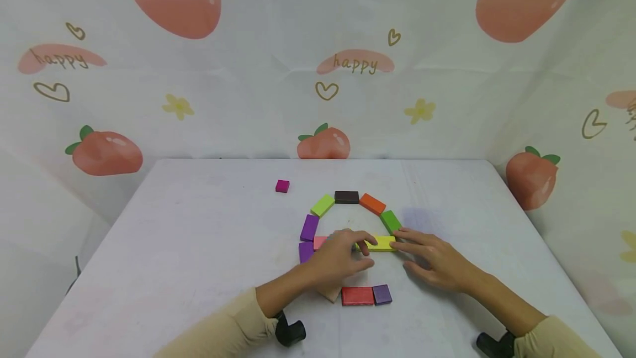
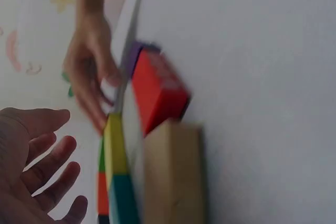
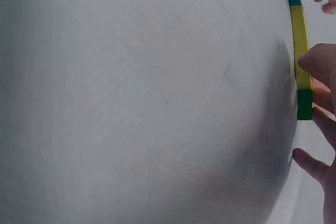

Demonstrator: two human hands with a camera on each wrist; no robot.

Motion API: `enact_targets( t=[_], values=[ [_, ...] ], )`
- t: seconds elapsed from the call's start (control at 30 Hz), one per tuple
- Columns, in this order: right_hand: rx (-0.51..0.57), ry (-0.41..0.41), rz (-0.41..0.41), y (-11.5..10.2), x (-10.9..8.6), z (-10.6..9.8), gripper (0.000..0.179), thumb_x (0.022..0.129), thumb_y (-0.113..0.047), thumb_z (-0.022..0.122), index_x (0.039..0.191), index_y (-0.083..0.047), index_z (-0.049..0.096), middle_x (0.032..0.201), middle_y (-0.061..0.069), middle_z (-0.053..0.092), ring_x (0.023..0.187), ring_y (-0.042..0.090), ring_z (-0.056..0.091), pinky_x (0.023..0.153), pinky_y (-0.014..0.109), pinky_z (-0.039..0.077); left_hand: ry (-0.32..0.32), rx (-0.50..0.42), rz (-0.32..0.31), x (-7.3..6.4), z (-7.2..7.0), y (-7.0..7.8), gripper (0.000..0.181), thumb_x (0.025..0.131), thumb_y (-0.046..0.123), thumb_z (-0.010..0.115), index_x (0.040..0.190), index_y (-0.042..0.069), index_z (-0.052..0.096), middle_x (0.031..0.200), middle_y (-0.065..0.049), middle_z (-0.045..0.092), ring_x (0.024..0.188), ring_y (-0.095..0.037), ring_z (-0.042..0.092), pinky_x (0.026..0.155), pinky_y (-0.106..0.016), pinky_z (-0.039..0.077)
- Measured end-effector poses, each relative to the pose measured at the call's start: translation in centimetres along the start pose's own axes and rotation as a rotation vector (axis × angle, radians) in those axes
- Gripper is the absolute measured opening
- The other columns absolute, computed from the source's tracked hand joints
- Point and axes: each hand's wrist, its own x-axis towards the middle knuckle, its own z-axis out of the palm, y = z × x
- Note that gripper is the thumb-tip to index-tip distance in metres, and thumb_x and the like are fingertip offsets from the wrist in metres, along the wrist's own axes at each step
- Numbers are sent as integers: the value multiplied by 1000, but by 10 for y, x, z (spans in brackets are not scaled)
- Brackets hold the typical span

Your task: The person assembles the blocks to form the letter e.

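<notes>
Wooden blocks on the table form an arch, with a straight row across its base. At the row's right end lies a yellow block (image 1: 382, 244), and a green block (image 1: 391, 222) rises from there. My right hand (image 1: 439, 261) touches these two with extended fingers. My left hand (image 1: 335, 258) hovers over the row, fingers loosely spread and holding nothing. It partly hides a pink block (image 1: 319, 242) and a teal block (image 2: 123, 200). Nearer me, a tan block (image 1: 330, 294) sits beside a red block (image 1: 358, 296) and a small purple block (image 1: 382, 294).
Purple (image 1: 309, 227), lime (image 1: 323, 205), black (image 1: 346, 197) and orange (image 1: 372, 203) blocks make up the rest of the arch. A small magenta block (image 1: 282, 186) lies apart at the back. A peach-printed cloth (image 1: 278, 109) hangs behind the white table (image 1: 199, 236).
</notes>
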Motion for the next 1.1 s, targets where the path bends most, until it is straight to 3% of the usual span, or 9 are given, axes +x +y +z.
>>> enact_targets(
  t=[0.13,0.27,0.37,0.47,0.6,0.83,1.1],
  values=[
    [-7,-16,14,-1,0,-1,47,80,-21,80,126,-18,71,137,5,61,127,29,57,91,50,54,74,-21,45,8,-21,-9,35,89,18,76,123,10,67,95,4,71,98,-16,61,84,-30,52],
    [-6,-22,23,-1,0,-1,46,81,-20,80,126,-18,71,138,4,61,127,29,56,91,50,54,186,20,71,17,-42,-21,37,89,15,76,123,6,67,109,-8,71,112,-21,58,96,-43,49],
    [-3,-21,27,-1,0,-1,46,81,-20,80,126,-18,71,138,4,61,128,28,56,91,50,54,289,77,40,23,-57,-36,40,89,15,76,126,6,66,117,-9,69,121,-24,53,102,-45,46],
    [0,-23,28,-1,0,0,46,81,-20,80,126,-18,70,138,4,60,128,28,56,91,49,54,373,100,-30,25,-73,-53,45,88,14,75,131,5,63,123,-9,68,127,-26,51,106,-47,43],
    [-2,-23,27,-1,0,1,46,81,-19,79,127,-18,70,139,4,60,128,28,56,91,49,54,444,99,-111,24,-94,-79,51,88,10,75,135,3,59,125,-14,67,130,-31,49,109,-51,39],
    [-6,-24,24,-1,0,0,46,81,-19,79,127,-18,70,139,4,60,128,28,56,92,49,54,491,50,-249,17,-118,-117,58,87,7,74,141,-1,53,131,-19,63,135,-38,45,112,-55,32],
    [-8,-36,38,-3,1,-1,45,82,-20,79,126,-17,71,138,4,60,128,28,56,92,49,54,424,-2,-341,11,-129,-139,66,89,7,73,148,3,45,135,-16,61,144,-37,33,117,-58,21]
  ],
)
